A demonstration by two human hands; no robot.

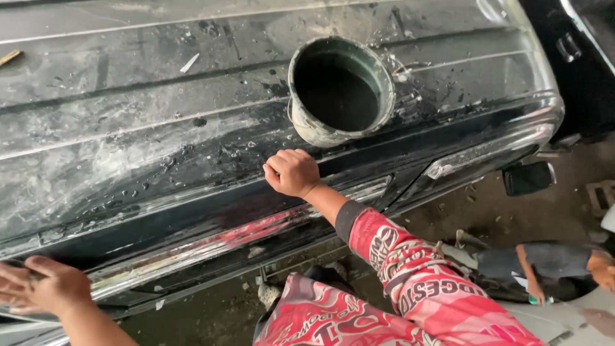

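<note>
My right hand (pixel 293 172) is closed into a fist and rests on the wet, dark roof of a vehicle (pixel 128 128), just in front of a grimy round bucket (pixel 339 90) that stands on the roof. I cannot tell whether something small sits inside the fist. My left hand (pixel 41 285) lies with fingers spread on the roof's shiny edge trim (pixel 192 250) at the lower left. My right sleeve (pixel 410 275) is red and pink with printed patterns.
The roof is streaked with scuffs, water drops and bits of debris. A side mirror (pixel 528 177) sticks out at the right. Below lies a dirt floor (pixel 487 211), where another person (pixel 551 263) crouches at the lower right.
</note>
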